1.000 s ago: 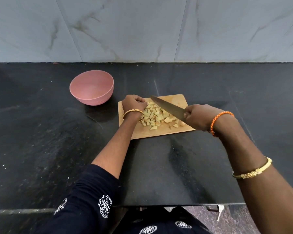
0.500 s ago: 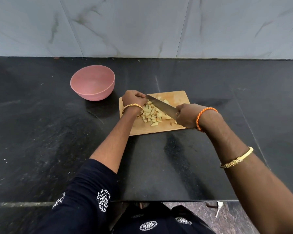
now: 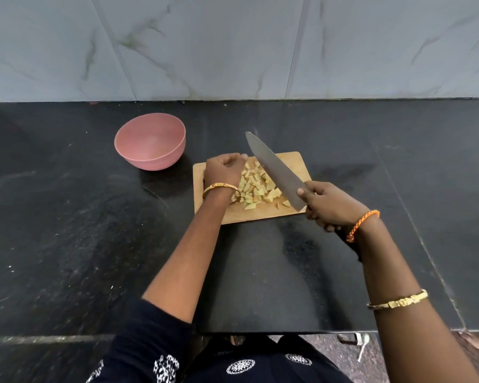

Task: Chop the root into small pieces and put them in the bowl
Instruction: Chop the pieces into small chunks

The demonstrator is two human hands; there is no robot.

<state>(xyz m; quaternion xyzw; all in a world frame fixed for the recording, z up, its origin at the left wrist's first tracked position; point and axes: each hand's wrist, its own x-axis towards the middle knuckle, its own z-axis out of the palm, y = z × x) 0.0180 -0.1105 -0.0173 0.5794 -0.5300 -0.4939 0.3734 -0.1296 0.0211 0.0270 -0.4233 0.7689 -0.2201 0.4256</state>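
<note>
right hand grips one knife, blade long axis slanting, tip toward wall and left, above cutting board | left hand fingers curled, on board's left part; whether it holds anything unclear | root pieces heaped mid-board, too many to count | one pink bowl left of board

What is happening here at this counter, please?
A person is chopping a root on a wooden cutting board that lies on a black counter. The right hand grips a large knife, its blade raised above the pile of small pieces. The left hand rests with curled fingers at the left side of the pile. The pink bowl, beside the board on the left, looks empty, so no pieces are in it yet.
</note>
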